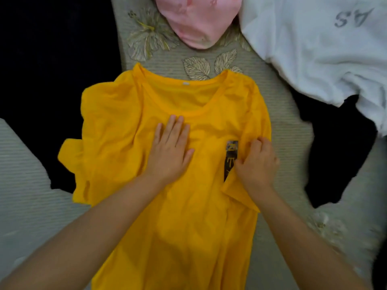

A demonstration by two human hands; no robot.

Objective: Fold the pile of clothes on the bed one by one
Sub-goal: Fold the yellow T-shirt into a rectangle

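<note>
Two bare forearms reach in from the near edge. Yellow T-shirt [184, 206] lies front up, neckline away from the person, along the middle of the bed [25, 206], its hem running out of view at the near edge. Left hand [170, 150] rests flat on the chest, fingers straight and together, gripping nothing. Right hand [256, 162] has its fingers curled, pinching the shirt's right sleeve, which is folded inward over the front and half covers a black printed patch [230, 158]. Left sleeve is rumpled and spread outward. Black garment [52, 70] lies beyond on the left, another dark cloth [339, 151] on the right. Farthest: pink garment [199, 19] and white garment [314, 42] with grey lettering.
</note>
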